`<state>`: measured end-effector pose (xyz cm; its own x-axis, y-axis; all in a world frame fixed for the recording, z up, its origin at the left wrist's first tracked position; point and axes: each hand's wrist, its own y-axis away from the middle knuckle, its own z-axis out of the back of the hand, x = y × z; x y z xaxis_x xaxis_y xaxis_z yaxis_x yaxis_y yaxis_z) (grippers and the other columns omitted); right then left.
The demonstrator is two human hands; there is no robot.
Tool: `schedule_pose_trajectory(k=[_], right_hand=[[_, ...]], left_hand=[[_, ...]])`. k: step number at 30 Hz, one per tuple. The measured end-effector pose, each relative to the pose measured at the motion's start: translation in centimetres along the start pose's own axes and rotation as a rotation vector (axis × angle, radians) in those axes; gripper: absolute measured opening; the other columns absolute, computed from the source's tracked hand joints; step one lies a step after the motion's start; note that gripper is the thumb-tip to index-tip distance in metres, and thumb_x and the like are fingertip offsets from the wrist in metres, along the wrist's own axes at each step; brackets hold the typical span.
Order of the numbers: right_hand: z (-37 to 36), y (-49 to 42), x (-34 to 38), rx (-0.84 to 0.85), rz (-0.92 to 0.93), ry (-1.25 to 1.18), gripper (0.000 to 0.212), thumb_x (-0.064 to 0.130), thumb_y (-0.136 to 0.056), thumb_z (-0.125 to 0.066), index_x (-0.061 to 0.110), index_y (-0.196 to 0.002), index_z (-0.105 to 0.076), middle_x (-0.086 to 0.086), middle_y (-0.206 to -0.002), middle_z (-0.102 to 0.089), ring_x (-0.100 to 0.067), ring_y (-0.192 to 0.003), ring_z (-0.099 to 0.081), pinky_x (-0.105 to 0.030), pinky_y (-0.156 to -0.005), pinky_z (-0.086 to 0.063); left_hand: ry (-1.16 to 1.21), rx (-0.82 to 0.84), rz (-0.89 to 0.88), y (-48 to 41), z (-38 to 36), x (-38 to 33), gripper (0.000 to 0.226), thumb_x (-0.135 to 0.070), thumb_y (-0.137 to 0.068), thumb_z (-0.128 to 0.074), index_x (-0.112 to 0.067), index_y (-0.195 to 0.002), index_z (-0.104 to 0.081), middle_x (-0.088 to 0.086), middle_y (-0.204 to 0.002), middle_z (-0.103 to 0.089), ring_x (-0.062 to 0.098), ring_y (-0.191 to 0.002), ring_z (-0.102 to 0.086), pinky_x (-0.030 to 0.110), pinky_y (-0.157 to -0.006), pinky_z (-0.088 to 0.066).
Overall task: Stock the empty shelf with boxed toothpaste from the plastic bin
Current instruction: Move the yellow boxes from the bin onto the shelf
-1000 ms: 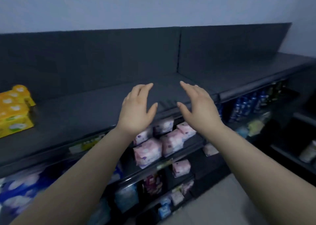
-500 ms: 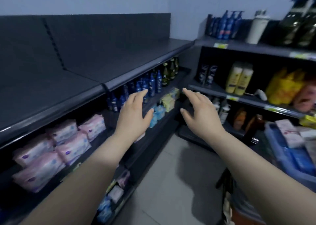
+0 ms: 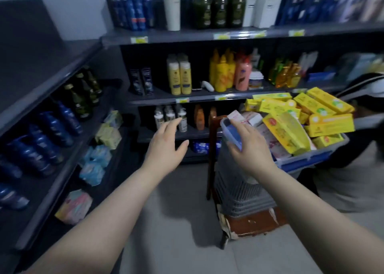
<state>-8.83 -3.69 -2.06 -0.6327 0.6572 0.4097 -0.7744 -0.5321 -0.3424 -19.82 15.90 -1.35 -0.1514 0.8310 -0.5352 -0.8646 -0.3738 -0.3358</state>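
A clear plastic bin with a blue rim [image 3: 307,159] sits at the right, heaped with several yellow toothpaste boxes [image 3: 286,132] and some pink and white boxes [image 3: 268,140]. My right hand [image 3: 247,147] reaches out flat with straight fingers over the bin's near left corner and holds nothing. My left hand [image 3: 166,147] hovers open to the left of the bin, in front of the lower shelves. The empty dark top shelf [image 3: 41,51] runs along the upper left.
The bin stands on stacked grey baskets [image 3: 239,190] set on a worn wooden chair [image 3: 249,221]. Stocked shelves of bottles [image 3: 180,76] face me, and blue bottles [image 3: 41,140] line the left shelving. A dark-clothed person [image 3: 363,149] crouches at the right. Grey floor lies below.
The view has swung right from the empty shelf to the bin of boxes. Both hands stay open and raised; the right hand now sits over the bin's corner.
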Motion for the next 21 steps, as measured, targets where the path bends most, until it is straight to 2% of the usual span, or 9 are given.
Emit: schedule_pose_trajectory(k=[6, 10, 13, 17, 20, 21], right_hand=[[1.3, 1.4, -6.3, -0.06, -0.247, 0.101, 0.062, 0.028, -0.09, -0.059, 0.018, -0.146, -0.035, -0.004, -0.14, -0.048, -0.025, -0.129, -0.042, -0.038, -0.101, -0.036], [2.2, 2.6, -10.5, -0.11, -0.398, 0.136, 0.061, 0.027, -0.09, -0.058, 0.019, -0.146, -0.034, -0.005, -0.141, -0.047, -0.026, -0.13, -0.04, -0.042, -0.102, -0.036], [3.0, 2.3, -13.6, -0.114, -0.501, 0.147, 0.063, 0.03, -0.091, -0.059, 0.016, -0.147, -0.032, -0.008, -0.142, -0.045, -0.029, -0.131, -0.038, -0.043, -0.103, -0.035], [3.9, 0.7, -17.7, -0.112, -0.546, 0.156, 0.058, 0.029, -0.093, -0.056, 0.015, -0.145, -0.035, -0.012, -0.139, -0.047, -0.033, -0.128, -0.04, -0.045, -0.1, -0.036], [4.5, -1.0, -20.1, -0.065, -0.516, 0.212, 0.047, 0.028, -0.094, -0.053, 0.014, -0.138, -0.045, -0.013, -0.128, -0.055, -0.036, -0.118, -0.046, -0.044, -0.093, -0.038], [4.6, -1.8, -20.6, -0.053, -0.495, 0.224, 0.045, 0.028, -0.094, -0.052, 0.014, -0.136, -0.048, -0.012, -0.125, -0.057, -0.036, -0.115, -0.047, -0.045, -0.091, -0.038]], left_hand=[[0.102, 0.189, -0.153, -5.2, -6.8, -2.5, 0.061, -0.03, -0.091, -0.059, -0.026, -0.145, -0.03, -0.002, -0.144, -0.036, 0.015, -0.13, -0.037, 0.02, -0.098, -0.028], [0.147, 0.296, -0.199, -7.2, -10.9, -4.4, 0.064, -0.028, -0.087, -0.063, -0.022, -0.143, -0.033, 0.003, -0.138, -0.042, 0.022, -0.122, -0.046, 0.03, -0.098, -0.038], [0.151, 0.37, -0.218, -8.6, -13.5, -5.7, 0.066, -0.031, -0.088, -0.063, -0.022, -0.144, -0.031, 0.004, -0.142, -0.039, 0.022, -0.128, -0.042, 0.032, -0.101, -0.037], [0.162, 0.431, -0.251, -11.3, -16.4, -8.1, 0.069, -0.034, -0.087, -0.065, -0.022, -0.145, -0.029, 0.003, -0.147, -0.038, 0.018, -0.134, -0.035, 0.029, -0.102, -0.033], [0.179, 0.432, -0.201, -13.5, -18.5, -10.3, 0.073, -0.039, -0.086, -0.066, -0.02, -0.146, -0.029, 0.004, -0.15, -0.035, 0.019, -0.137, -0.033, 0.036, -0.109, -0.033], [0.18, 0.407, -0.167, -14.1, -19.2, -11.0, 0.071, -0.041, -0.086, -0.064, -0.018, -0.145, -0.03, 0.006, -0.146, -0.039, 0.021, -0.134, -0.037, 0.037, -0.107, -0.036]])
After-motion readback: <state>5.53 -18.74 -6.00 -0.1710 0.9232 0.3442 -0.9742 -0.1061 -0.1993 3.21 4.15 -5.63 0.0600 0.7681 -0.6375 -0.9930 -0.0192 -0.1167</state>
